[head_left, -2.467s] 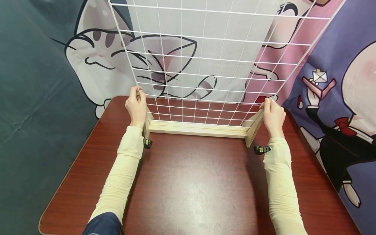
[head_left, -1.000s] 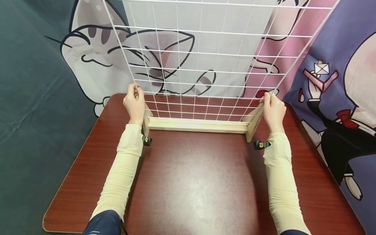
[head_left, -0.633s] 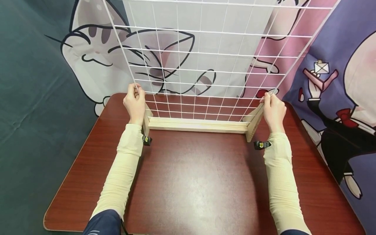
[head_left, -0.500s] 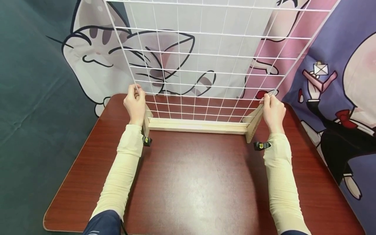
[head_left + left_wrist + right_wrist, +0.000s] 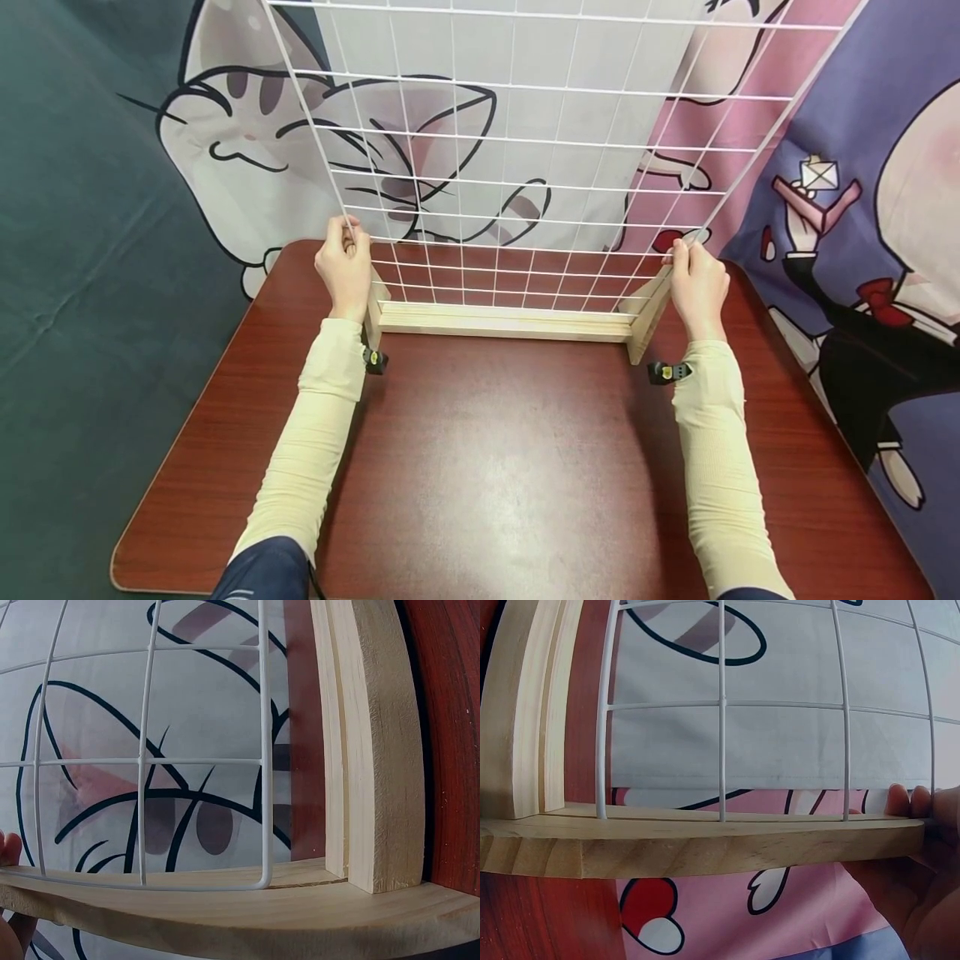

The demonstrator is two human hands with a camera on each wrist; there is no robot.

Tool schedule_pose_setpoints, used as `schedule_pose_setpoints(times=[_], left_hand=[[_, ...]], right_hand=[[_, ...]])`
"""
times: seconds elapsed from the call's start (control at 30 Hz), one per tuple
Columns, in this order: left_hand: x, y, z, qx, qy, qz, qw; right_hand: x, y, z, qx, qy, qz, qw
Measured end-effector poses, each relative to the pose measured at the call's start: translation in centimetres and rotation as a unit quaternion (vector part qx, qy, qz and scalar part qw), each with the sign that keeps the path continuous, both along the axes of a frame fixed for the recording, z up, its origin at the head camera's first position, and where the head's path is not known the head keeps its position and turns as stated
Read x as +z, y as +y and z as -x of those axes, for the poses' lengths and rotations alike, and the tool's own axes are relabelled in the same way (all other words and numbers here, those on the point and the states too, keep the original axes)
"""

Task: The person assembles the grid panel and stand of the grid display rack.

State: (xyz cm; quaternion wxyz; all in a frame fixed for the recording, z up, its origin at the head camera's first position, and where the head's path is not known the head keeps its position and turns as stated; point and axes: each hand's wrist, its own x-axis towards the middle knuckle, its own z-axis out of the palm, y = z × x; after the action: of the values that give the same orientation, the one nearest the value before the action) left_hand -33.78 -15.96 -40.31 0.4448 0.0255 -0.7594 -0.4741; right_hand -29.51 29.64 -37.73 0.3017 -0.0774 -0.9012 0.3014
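grid (image 5: 142, 760), sides gripped by left hand (image 5: 347, 271) and right hand (image 5: 699, 285); wooden crossbar (image 5: 502, 322) below

Glare whitens the tabletop (image 5: 502, 475); the wrist views look dimmer, perhaps slightly soft.

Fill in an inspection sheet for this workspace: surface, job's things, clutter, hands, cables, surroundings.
Surface: reddish-brown table, glossy, reflecting light.
Job's things: white wire grid set between the side pieces of a pale wooden stand; wrist views show a gap between its bottom wire and the crosspiece.
Clutter: nothing seen.
Hands: left hand and right hand grip at the grid's side edges, by the side pieces' upper ends.
Cables: thin dark cord beside the left sleeve.
Surroundings: cartoon-printed backdrop behind the table.
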Motion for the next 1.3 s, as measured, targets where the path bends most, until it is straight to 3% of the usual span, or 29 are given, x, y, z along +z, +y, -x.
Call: schedule_pose_setpoints(times=[1.3], left_hand=[[-0.04, 0.17, 0.09, 0.009, -0.017, -0.015, 0.9997]], right_hand=[[-0.01, 0.08, 0.11, 0.005, 0.008, 0.006, 1.0]])
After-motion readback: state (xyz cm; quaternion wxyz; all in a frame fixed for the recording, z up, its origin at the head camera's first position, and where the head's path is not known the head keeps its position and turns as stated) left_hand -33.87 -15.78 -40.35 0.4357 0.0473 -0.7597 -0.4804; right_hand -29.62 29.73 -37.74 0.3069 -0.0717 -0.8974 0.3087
